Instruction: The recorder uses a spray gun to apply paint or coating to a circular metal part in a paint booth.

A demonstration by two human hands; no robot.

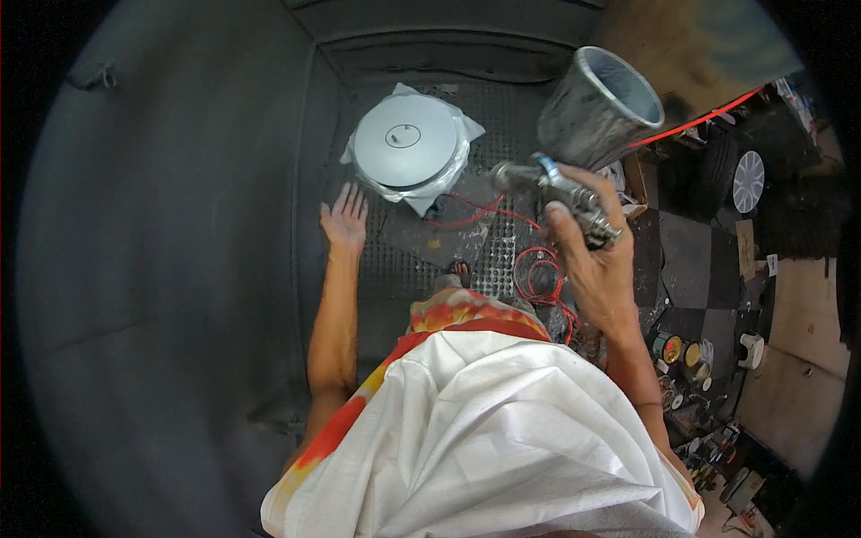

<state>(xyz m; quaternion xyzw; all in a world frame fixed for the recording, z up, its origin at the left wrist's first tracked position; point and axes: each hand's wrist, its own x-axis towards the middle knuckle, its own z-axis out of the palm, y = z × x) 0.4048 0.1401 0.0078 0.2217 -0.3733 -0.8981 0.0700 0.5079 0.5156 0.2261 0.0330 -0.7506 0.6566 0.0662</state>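
A flat, round, silver-grey disc sits ahead of the person, above a crinkled silver-grey sheet whose pointed corners stick out around it. The right hand is closed around a metal spray gun, its nose toward the disc but well apart from it. The left hand is empty and wide, fingers extended, just beside the near-left edge of the sheet; it seems not to touch it.

As for progress, the disc's upper face looks evenly silver-grey all over — apart from the dark outlined ring near its middle, with small dark marks inside. The sheet is already in place beneath. Whether the face is wet, or whether the hidden underside has any coating, I cannot tell. No spray shows between gun and disc.

A thin red hose lies in loops on the studded dark floor — its join to the gun is unclear. A tall, smeared grey cylinder stands beyond the right hand.
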